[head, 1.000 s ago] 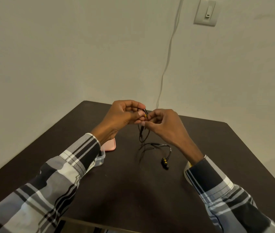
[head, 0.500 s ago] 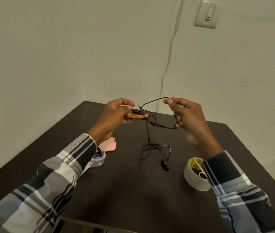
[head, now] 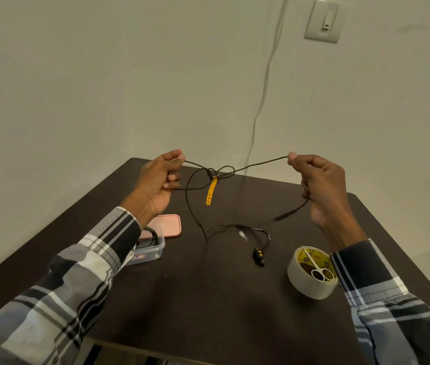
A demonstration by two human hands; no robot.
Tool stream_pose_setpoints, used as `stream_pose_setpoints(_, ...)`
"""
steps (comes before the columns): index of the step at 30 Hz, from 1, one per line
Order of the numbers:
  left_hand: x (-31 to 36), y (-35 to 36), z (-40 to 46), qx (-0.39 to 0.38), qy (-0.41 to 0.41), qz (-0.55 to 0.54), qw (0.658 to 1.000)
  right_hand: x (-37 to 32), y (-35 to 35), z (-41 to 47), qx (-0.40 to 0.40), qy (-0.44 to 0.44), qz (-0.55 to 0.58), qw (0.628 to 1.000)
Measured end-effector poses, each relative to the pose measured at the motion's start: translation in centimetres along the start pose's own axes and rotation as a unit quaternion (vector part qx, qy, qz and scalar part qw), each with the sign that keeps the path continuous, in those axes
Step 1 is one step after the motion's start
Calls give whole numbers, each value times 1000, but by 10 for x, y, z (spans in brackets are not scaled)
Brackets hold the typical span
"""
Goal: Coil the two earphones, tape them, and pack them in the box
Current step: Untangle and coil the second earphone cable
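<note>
A black earphone cable is stretched in the air between my hands above the dark table. My left hand pinches one end of it and my right hand pinches the other. A loose tangle sits midway, with a yellow strap hanging from it. The cable drops to the table, where its black and yellow earbuds lie. A clear plastic box at the left holds another coiled black cable. A roll of tape stands at the right.
A pink lid lies behind the box. Small scissors rest inside the tape roll. A grey cord runs down the wall behind the table, and a wall switch is at upper right.
My hands have drawn apart and risen, pulling the cable out taut between them. The yellow strap now hangs down from the tangle instead of lying by my left fingers.
</note>
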State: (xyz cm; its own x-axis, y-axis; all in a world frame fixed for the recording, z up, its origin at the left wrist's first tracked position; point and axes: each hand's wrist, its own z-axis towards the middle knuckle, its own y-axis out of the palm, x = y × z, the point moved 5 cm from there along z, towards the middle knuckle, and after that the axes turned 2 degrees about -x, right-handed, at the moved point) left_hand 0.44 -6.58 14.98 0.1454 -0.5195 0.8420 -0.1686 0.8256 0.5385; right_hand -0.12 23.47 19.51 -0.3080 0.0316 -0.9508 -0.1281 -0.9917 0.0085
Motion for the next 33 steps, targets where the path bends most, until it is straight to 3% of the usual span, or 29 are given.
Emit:
stream_pose_setpoints(5, 2, -8, 4, -7, 18, 37, 999, -3, -8, 2, 21, -2, -12, 1000)
stream_pose_setpoints(12, 4, 14, -6, -71, 16, 3, 997, 1, 7, -1, -57, 28, 11, 998)
stream_pose_setpoints(17, 8, 34, -12, -116, 50, 75, 989, -1, 30, -19, -242, 42, -9, 969)
stream_pose_setpoints(21, 11, 49, -12, -141, 67, 148, 977, 7, 59, -51, -438, 41, -104, 892)
stream_pose_setpoints(24, 10, 59, -13, -188, 74, 214, 956, 19, 78, -64, -517, 18, -199, 832)
stream_pose_setpoints(26, 9, 68, -18, -237, 64, 243, 938, 21, 84, -58, -474, 13, -213, 854)
stream_pose_setpoints(29, 11, 80, -28, -304, 46, 266, 914, 21, 82, -34, -270, -26, -212, 939)
stream_pose_setpoints(31, 11, 86, -33, -338, 40, 266, 902, 23, 78, -23, -160, -55, -245, 954)
stream_pose_setpoints(33, 11, 90, -37, -362, 33, 259, 895, 31, 81, -21, -171, -33, -230, 958)
